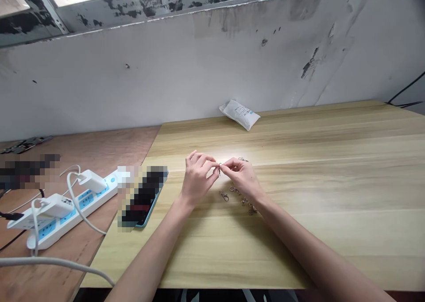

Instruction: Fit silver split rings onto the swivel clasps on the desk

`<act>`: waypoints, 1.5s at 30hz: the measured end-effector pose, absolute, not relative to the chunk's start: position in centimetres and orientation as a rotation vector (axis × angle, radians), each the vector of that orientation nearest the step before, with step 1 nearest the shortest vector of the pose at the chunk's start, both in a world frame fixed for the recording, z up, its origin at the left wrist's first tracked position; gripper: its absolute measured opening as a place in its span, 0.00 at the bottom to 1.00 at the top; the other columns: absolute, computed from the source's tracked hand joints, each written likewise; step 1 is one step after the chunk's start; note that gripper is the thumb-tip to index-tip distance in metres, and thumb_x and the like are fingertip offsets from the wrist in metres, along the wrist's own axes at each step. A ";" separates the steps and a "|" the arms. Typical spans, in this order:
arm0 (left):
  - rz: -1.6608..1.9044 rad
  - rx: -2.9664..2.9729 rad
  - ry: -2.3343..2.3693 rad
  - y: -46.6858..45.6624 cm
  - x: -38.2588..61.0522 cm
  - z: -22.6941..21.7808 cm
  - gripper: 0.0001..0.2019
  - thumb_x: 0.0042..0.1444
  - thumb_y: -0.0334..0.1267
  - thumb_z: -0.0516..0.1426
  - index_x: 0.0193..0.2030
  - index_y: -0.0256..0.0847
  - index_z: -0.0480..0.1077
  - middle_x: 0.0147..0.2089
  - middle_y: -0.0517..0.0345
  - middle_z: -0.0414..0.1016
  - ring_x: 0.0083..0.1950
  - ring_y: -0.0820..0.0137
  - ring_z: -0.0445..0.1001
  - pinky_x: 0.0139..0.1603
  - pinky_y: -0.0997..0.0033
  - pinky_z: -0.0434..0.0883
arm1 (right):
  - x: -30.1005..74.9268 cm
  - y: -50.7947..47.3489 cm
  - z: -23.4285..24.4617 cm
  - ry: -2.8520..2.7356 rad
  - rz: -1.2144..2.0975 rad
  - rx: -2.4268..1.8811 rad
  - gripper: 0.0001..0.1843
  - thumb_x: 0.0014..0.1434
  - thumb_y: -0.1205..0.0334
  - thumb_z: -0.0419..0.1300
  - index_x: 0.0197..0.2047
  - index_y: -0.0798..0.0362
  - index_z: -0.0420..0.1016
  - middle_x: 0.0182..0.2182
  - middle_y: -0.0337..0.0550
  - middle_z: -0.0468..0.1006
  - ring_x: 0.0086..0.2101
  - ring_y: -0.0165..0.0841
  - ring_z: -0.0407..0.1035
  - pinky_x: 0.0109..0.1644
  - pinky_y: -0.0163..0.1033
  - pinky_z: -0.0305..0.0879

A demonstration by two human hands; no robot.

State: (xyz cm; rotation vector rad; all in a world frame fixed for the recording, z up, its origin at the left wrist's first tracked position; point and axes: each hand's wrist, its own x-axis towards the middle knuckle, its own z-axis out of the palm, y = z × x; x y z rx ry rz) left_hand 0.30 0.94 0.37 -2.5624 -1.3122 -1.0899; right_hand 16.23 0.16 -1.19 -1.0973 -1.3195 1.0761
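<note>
My left hand (199,174) and my right hand (241,176) meet above the wooden table (332,182), fingertips almost touching. Between their pinched thumbs and forefingers is a small metal ring (219,165), with a short thin part hanging below it. Much of it is covered by the fingers. A loose metal swivel clasp (224,196) lies on the table just below my hands. Several more metal clasps (245,201) are scattered beside and partly under my right wrist. Another small metal piece (242,159) shows behind the right knuckles.
Left of my hands lies a phone (146,198), partly pixelated. A white power strip (89,207) with chargers and a white cable (59,261) rests on the reddish-brown board (133,145) at left. Near the wall (186,76) sits a white plastic packet (241,114).
</note>
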 end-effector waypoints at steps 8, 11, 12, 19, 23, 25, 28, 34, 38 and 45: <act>-1.299 -2.590 -1.433 0.9 -0.4 1.2 0.03 0.60 0.35 0.58 0.35 0.44 0.74 0.45 0.58 0.76 0.50 0.65 0.70 0.60 0.55 0.60 | 17.3 0.5 -0.9 -1.620 1.187 -0.969 0.14 0.61 0.51 0.59 0.38 0.52 0.79 0.38 0.44 0.80 0.39 0.35 0.72 0.44 0.40 0.65; -1.254 -2.623 -1.427 0.8 -0.6 1.2 0.03 0.59 0.35 0.58 0.35 0.45 0.74 0.47 0.59 0.75 0.53 0.64 0.70 0.65 0.53 0.55 | 18.3 0.5 -0.3 -1.724 1.038 -1.005 0.13 0.62 0.52 0.59 0.33 0.52 0.77 0.33 0.41 0.80 0.36 0.34 0.72 0.42 0.39 0.64; -1.227 -2.637 -1.428 0.8 -0.6 1.1 0.03 0.59 0.35 0.58 0.35 0.45 0.73 0.47 0.59 0.75 0.54 0.64 0.70 0.66 0.52 0.53 | 18.6 0.5 -0.1 -1.756 0.931 -1.026 0.12 0.62 0.53 0.59 0.33 0.52 0.76 0.32 0.41 0.80 0.35 0.34 0.72 0.42 0.39 0.63; -1.260 -2.712 -1.541 0.9 -0.7 1.3 0.03 0.59 0.35 0.58 0.35 0.45 0.73 0.49 0.59 0.75 0.56 0.64 0.69 0.67 0.49 0.52 | 18.6 0.2 0.3 -1.898 0.326 -1.061 0.07 0.64 0.61 0.57 0.34 0.52 0.73 0.29 0.40 0.78 0.31 0.32 0.71 0.46 0.41 0.57; -1.396 -2.666 -1.569 0.9 -1.2 1.6 0.03 0.59 0.35 0.58 0.35 0.44 0.73 0.49 0.57 0.74 0.56 0.63 0.69 0.64 0.51 0.58 | 18.8 0.4 0.0 -2.013 0.218 -1.028 0.06 0.63 0.63 0.56 0.33 0.52 0.71 0.27 0.38 0.77 0.29 0.30 0.70 0.47 0.40 0.58; -1.346 -2.708 -1.575 0.9 -1.2 1.5 0.03 0.59 0.35 0.58 0.34 0.44 0.73 0.49 0.58 0.75 0.57 0.63 0.68 0.64 0.50 0.57 | 19.2 0.5 0.2 -2.053 0.057 -1.052 0.07 0.62 0.65 0.56 0.32 0.51 0.71 0.26 0.37 0.77 0.28 0.30 0.69 0.49 0.41 0.58; -1.186 -2.794 -1.581 1.0 -0.9 1.0 0.04 0.60 0.36 0.57 0.35 0.45 0.73 0.50 0.58 0.75 0.59 0.62 0.67 0.68 0.46 0.51 | 19.2 0.1 0.8 -2.099 -0.198 -1.065 0.09 0.62 0.68 0.53 0.32 0.51 0.72 0.27 0.38 0.77 0.29 0.31 0.68 0.52 0.42 0.57; -0.852 -2.798 -1.483 1.2 -1.5 0.9 0.04 0.59 0.34 0.57 0.36 0.45 0.74 0.50 0.57 0.75 0.57 0.62 0.68 0.69 0.42 0.46 | 17.3 -2.0 1.0 -2.352 -0.397 -0.752 0.16 0.65 0.73 0.47 0.34 0.50 0.73 0.30 0.39 0.76 0.34 0.31 0.67 0.53 0.41 0.56; -0.665 -2.795 -1.383 1.2 -3.9 0.9 0.05 0.58 0.33 0.57 0.34 0.44 0.75 0.50 0.56 0.76 0.53 0.61 0.69 0.62 0.48 0.60 | 18.7 -2.2 -0.3 -2.347 -0.283 -0.986 0.13 0.64 0.73 0.49 0.33 0.52 0.72 0.30 0.41 0.75 0.33 0.32 0.67 0.47 0.41 0.58; -0.570 -2.883 -1.362 0.4 -6.7 -0.3 0.08 0.62 0.34 0.53 0.37 0.43 0.74 0.52 0.53 0.76 0.59 0.60 0.68 0.58 0.52 0.66 | 21.1 -2.9 -2.2 -2.399 0.110 -1.130 0.07 0.66 0.63 0.53 0.39 0.51 0.72 0.43 0.46 0.75 0.42 0.36 0.69 0.46 0.42 0.64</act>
